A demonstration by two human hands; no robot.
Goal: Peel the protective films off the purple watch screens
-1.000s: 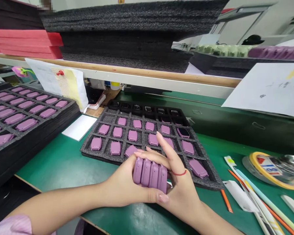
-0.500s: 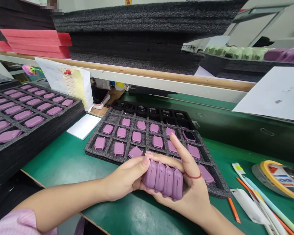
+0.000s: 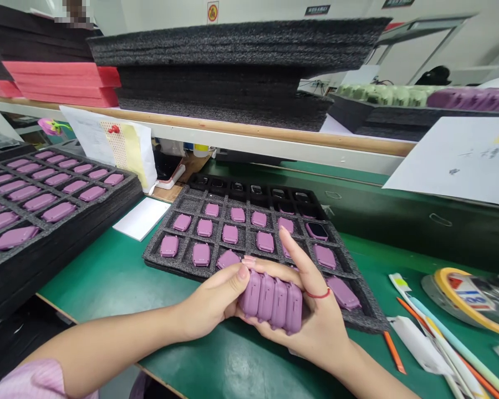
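Note:
Several purple watch cases are held side by side in a short row, edges facing me. My right hand cradles the row from below and behind, with one finger raised. My left hand is closed on the left end of the row, its thumb on the nearest case and its other fingers partly hidden behind. Just beyond the hands lies a black foam tray with purple watch cases in its pockets. One case at its right shows a dark screen.
Another stack of foam trays with purple cases stands left. A white paper pad lies between the trays. At right are a toothbrush, sticks and a tape roll. A shelf crosses behind, bearing foam stacks.
The view has tilted up and shifted slightly, so the hands appear a little further left. Both hands keep their hold on the row of watch cases.

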